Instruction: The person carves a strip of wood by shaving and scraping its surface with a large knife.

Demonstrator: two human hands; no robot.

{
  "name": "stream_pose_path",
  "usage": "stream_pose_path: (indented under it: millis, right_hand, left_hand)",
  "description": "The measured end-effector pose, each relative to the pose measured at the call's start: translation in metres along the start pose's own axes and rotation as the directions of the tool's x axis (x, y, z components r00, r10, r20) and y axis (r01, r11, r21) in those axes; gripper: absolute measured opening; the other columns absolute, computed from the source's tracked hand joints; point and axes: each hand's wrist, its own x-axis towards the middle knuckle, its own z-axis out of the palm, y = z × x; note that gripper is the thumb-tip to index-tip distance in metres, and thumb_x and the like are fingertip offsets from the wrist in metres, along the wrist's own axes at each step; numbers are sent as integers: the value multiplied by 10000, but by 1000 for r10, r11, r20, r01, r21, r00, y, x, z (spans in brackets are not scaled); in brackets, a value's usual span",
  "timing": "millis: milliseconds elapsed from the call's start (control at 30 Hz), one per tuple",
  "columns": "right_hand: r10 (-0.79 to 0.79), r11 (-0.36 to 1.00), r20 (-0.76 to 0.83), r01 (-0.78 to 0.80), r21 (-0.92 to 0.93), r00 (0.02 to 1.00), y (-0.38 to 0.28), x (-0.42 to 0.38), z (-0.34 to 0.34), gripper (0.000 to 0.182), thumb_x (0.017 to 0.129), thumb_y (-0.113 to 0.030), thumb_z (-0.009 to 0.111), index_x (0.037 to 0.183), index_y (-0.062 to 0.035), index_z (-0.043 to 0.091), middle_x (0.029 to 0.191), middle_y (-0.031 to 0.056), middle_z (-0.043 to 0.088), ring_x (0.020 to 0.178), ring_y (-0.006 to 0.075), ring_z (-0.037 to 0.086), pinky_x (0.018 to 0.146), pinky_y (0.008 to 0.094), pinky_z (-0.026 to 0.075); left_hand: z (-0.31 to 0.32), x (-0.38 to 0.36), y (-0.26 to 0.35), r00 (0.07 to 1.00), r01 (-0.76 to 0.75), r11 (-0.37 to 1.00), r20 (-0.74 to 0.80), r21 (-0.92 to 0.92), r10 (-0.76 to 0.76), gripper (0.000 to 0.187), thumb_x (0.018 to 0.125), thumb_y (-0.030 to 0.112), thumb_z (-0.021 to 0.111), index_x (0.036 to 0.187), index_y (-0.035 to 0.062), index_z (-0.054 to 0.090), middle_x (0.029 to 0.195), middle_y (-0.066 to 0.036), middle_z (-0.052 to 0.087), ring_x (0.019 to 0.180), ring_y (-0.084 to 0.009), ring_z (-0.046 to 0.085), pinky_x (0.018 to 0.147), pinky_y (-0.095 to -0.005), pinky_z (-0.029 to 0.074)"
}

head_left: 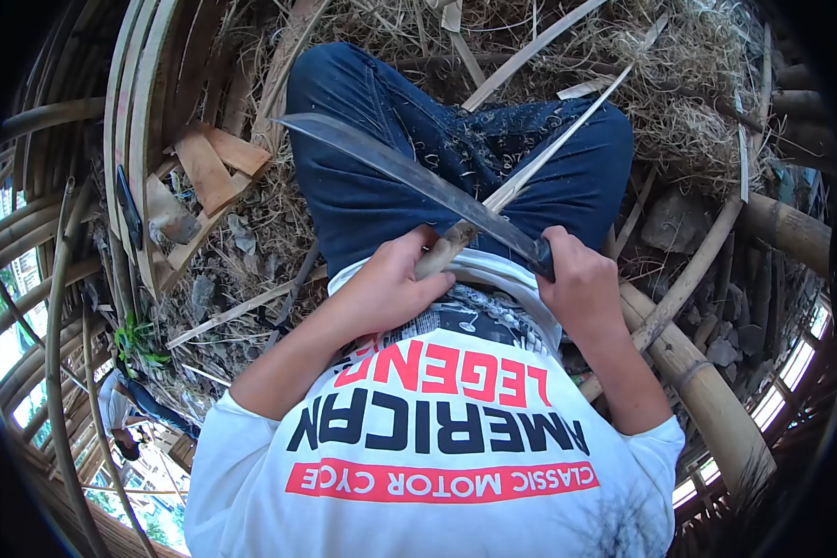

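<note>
My left hand is closed around the thick, rough end of a bamboo strip, which slants up and right over my lap, its far part pale and narrow. In my right hand is the dark handle of a machete. Its long dark blade points up and left and crosses the strip just beyond my left hand. Under both lie my crossed legs in dark blue trousers, dotted with small shavings. My fingers partly hide the handle and the strip's near end.
Wood pieces and curved bamboo slats lie at left, near a dark flat object. Curly shavings cover the ground ahead. Thick bamboo poles and stones lie right. Another person is at lower left.
</note>
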Motion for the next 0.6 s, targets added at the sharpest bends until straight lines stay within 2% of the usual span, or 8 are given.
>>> stream_pose_path:
  millis: [133, 200, 300, 400, 433, 500, 600]
  right_hand:
    - [-18, 994, -69, 11, -105, 997, 19, -6, 3, 414, 677, -69, 769, 1035, -65, 561, 767, 96, 600, 696, 291, 667, 614, 400, 537]
    - [34, 985, -121, -54, -166, 992, 35, -4, 4, 443, 660, -60, 779, 1045, -75, 560, 790, 108, 613, 719, 305, 671, 623, 417, 539]
    - [17, 989, -153, -39, -144, 988, 52, -1, 5, 454, 670, -28, 770, 1072, -59, 561, 854, 136, 652, 765, 341, 676, 641, 426, 543]
    - [18, 993, -177, -38, -115, 984, 42, 3, 0, 459, 675, -24, 765, 1091, -49, 569, 859, 142, 656, 768, 348, 674, 641, 428, 539]
    - [19, 992, -172, -40, -120, 985, 37, 3, 0, 459, 675, -24, 765, 1091, -49, 569, 859, 142, 656, 768, 348, 674, 641, 428, 539]
    - [30, 999, -234, -35, -17, 972, 21, 4, 4, 466, 674, -20, 762, 1101, -31, 577, 864, 148, 656, 769, 356, 673, 640, 424, 534]
    - [-13, 1000, -221, 18, 24, 975, 0, 9, 12, 471, 669, -21, 764, 1102, -14, 580, 859, 152, 653, 763, 344, 677, 644, 418, 532]
  left_hand:
    - [1, -2, 4, 1000, -8, 1000, 5, 27, 8, 354, 893, 119, 665, 1184, -52, 557, 1028, -150, 670, 958, -162, 622, 854, -296, 488]
    - [-4, -6, 3, 994, 97, 995, 50, -37, -95, 299, 891, 127, 670, 1124, -26, 562, 972, -139, 670, 911, -147, 617, 788, -295, 492]
    - [-4, -9, 12, 998, 56, 998, 22, -8, -55, 249, 892, 132, 672, 1062, -10, 556, 891, -116, 656, 834, -133, 594, 729, -298, 484]
    - [-5, -6, 7, 997, 67, 997, 31, -33, -66, 242, 896, 137, 669, 1048, -9, 550, 852, -119, 633, 795, -135, 571, 714, -306, 479]
    - [-4, -3, 8, 997, 66, 997, 35, -40, -65, 242, 896, 137, 669, 1048, -9, 550, 852, -119, 633, 795, -135, 571, 714, -306, 479]
    - [-7, 0, 13, 998, 57, 998, 25, -31, -56, 250, 898, 147, 667, 1045, -16, 548, 838, -123, 623, 781, -142, 560, 715, -303, 477]
    - [-4, 2, 18, 995, 84, 996, 54, 13, -85, 282, 896, 149, 650, 1083, -36, 551, 906, -152, 629, 838, -166, 579, 750, -321, 480]
